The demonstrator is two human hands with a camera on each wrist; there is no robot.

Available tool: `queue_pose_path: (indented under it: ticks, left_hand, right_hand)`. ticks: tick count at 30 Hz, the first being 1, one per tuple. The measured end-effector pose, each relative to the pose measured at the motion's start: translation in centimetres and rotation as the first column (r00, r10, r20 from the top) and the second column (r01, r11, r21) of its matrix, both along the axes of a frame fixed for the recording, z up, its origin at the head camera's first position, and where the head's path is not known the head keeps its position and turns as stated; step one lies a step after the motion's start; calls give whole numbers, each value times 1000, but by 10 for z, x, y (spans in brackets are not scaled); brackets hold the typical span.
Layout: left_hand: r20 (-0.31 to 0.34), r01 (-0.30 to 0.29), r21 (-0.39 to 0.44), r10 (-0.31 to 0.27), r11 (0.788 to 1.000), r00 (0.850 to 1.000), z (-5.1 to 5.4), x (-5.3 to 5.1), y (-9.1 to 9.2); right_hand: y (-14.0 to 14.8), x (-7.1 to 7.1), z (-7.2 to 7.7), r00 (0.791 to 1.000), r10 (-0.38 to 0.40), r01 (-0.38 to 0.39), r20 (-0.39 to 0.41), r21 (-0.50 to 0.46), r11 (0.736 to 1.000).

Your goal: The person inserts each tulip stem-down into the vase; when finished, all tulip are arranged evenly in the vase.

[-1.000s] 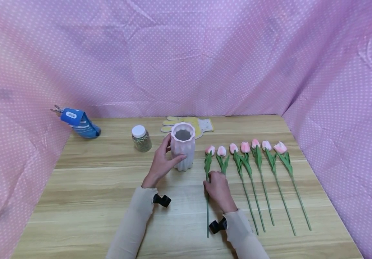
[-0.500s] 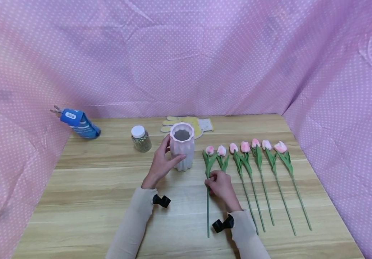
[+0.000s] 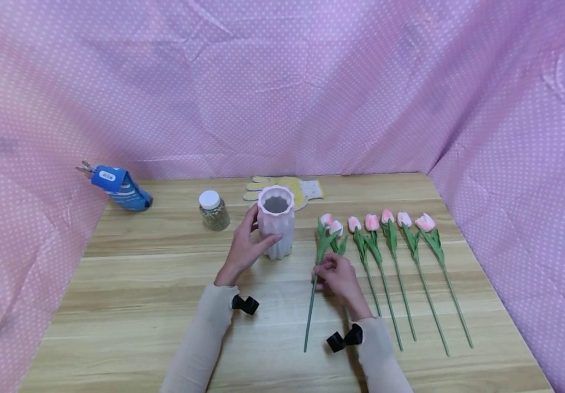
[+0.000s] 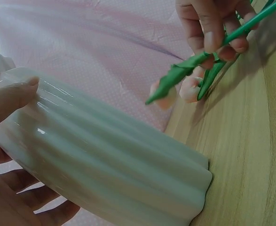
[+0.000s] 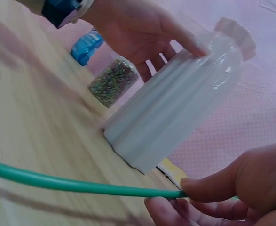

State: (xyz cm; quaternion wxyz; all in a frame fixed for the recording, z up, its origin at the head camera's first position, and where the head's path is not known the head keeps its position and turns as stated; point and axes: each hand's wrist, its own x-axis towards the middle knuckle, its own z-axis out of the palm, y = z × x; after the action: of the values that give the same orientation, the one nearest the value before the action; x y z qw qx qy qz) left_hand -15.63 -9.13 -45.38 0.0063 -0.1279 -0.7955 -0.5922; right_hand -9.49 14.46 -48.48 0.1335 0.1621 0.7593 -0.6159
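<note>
A white, fluted vase [image 3: 276, 232] stands upright on the wooden table, its dark opening facing up. My left hand [image 3: 243, 252] holds it from the left, thumb on the near side and fingers round the back. To the right of the vase, my right hand [image 3: 341, 279] pinches the green stem of a pink tulip [image 3: 309, 316] just below the leaves. In the right wrist view that stem [image 5: 81, 184] runs between thumb and fingers, above the tabletop. The held tulip's head overlaps a second tulip [image 3: 336, 228], whose stem is partly hidden by my right hand.
Several more pink tulips [image 3: 372, 222] lie side by side on the right of the table [image 3: 140, 305]. Behind the vase is a yellow and white glove [image 3: 311, 190]. A white-lidded jar of small grains [image 3: 215, 212] and a blue pouch [image 3: 127, 188] stand at the left.
My right hand has taken hold of the leftmost tulip and lifted it a little. Its head has swung right and its stem end left. The left hand and vase have stayed put.
</note>
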Motion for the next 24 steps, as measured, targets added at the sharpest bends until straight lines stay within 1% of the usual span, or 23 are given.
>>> queue_pose_path:
  ticks: [3, 5, 10, 15, 19, 24]
  left_hand:
    - [-5, -1, -2, 1, 1000, 1000, -1, 0, 0]
    - [-7, 3, -3, -3, 1000, 1000, -1, 0, 0]
    - [-8, 7, -1, -7, 1000, 1000, -1, 0, 0]
    - [-4, 9, -1, -9, 1000, 1000, 1, 1, 0]
    - [4, 6, -4, -6, 1000, 1000, 1, 1, 0]
    - [12, -3, -5, 3, 1000, 1000, 0, 0, 0]
  right_hand:
    - [4, 0, 1, 999, -31, 30, -11, -104, 994]
    - [7, 0, 1, 999, -49, 46, -14, -155, 987]
    - [14, 1, 2, 997, -72, 68, -11, -240, 968]
    - [20, 1, 2, 993, -120, 110, -11, -326, 939]
    - [24, 1, 0, 986, -167, 144, -30, -372, 917]
    - [29, 0, -2, 980, -194, 166, -34, -389, 906]
